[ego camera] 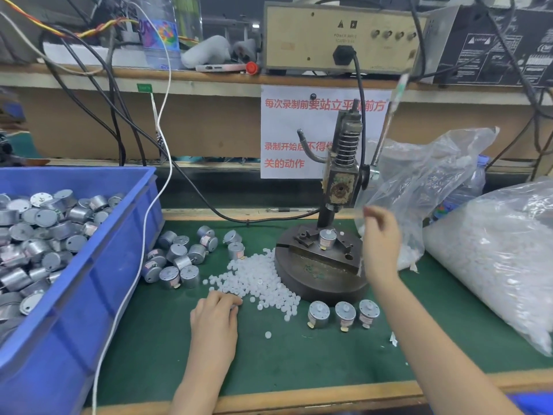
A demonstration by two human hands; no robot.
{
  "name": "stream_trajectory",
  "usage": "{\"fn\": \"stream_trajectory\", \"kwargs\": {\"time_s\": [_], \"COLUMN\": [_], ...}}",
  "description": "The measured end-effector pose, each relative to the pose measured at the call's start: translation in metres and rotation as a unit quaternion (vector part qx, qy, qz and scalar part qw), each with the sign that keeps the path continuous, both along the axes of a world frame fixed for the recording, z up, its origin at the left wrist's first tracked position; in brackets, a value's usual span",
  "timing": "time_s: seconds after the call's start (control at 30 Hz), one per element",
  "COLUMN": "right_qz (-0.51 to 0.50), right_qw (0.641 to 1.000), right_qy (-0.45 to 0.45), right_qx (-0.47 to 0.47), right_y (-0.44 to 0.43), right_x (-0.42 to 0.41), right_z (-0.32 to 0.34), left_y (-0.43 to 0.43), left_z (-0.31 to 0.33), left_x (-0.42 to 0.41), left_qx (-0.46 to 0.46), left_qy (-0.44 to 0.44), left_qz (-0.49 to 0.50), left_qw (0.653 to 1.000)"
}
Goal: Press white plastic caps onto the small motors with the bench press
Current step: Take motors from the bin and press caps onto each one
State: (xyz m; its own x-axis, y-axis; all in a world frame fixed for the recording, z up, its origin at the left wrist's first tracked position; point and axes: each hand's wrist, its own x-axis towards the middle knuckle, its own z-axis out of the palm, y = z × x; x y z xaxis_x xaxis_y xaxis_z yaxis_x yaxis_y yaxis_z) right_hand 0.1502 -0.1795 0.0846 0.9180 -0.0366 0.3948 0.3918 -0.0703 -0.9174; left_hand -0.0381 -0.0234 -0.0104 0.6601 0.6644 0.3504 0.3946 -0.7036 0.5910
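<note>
This is a small factory workshop, seen at an assembly bench. A blue plastic crate [98, 295] holds many round silver metal motors [45, 218]. A hand-operated iron bench press [341, 181] stands on the green table mat [299, 360]. A beige metal power unit [317, 34] and black cables [116, 121] are on the wooden shelf [179, 75] behind.

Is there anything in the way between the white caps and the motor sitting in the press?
Nothing visible. The pile of caps lies left of the press base, touching it, with the left hand at its near edge. The motor stands exposed under the ram; the right hand hovers off to its right.
</note>
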Motion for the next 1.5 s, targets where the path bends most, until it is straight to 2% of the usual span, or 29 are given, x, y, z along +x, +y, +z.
{"fn": "stream_trajectory", "kwargs": {"time_s": [0.1,0.2,0.37,0.53,0.63,0.77,0.83,1.03,1.23,1.33,1.5], "right_qz": [0.043,0.059,0.052,-0.004,-0.002,-0.013,-0.010,-0.029,0.034,0.040,0.099], "right_qw": [0.989,0.970,0.942,0.903,0.912,0.958,0.967,0.960,0.941,0.950,0.954], "right_qy": [0.037,0.012,-0.037,-0.080,-0.057,-0.030,-0.002,0.065,0.084,0.063,-0.047], "right_qx": [-0.139,-0.237,-0.329,-0.421,-0.407,-0.286,-0.255,-0.271,-0.326,-0.302,-0.278], "right_y": [0.015,0.029,0.029,0.015,0.001,-0.032,-0.052,-0.092,-0.092,-0.080,-0.029], "right_x": [0.000,0.001,0.001,-0.002,-0.009,-0.023,-0.029,-0.039,-0.044,-0.051,-0.076], "right_z": [-0.028,-0.030,-0.029,-0.027,-0.026,-0.036,-0.046,-0.071,-0.068,-0.055,-0.033], "left_y": [0.000,-0.001,-0.002,-0.003,-0.004,-0.006,-0.006,-0.006,-0.005,-0.005,-0.006], "left_z": [0.001,0.001,0.002,0.003,0.004,0.005,0.006,0.004,0.004,0.004,0.004], "left_x": [-0.001,-0.002,-0.002,-0.003,-0.004,-0.006,-0.006,-0.006,-0.006,-0.006,-0.007], "left_qx": [0.003,0.006,0.008,0.010,0.028,0.036,0.035,0.027,0.024,0.022,0.019], "left_qy": [-0.003,0.000,-0.008,-0.012,-0.009,-0.007,-0.010,-0.024,-0.027,-0.027,-0.039], "left_qz": [-0.018,-0.028,-0.032,-0.034,-0.042,-0.060,-0.066,-0.069,-0.071,-0.074,-0.090], "left_qw": [1.000,1.000,0.999,0.999,0.999,0.998,0.997,0.997,0.997,0.997,0.995]}}
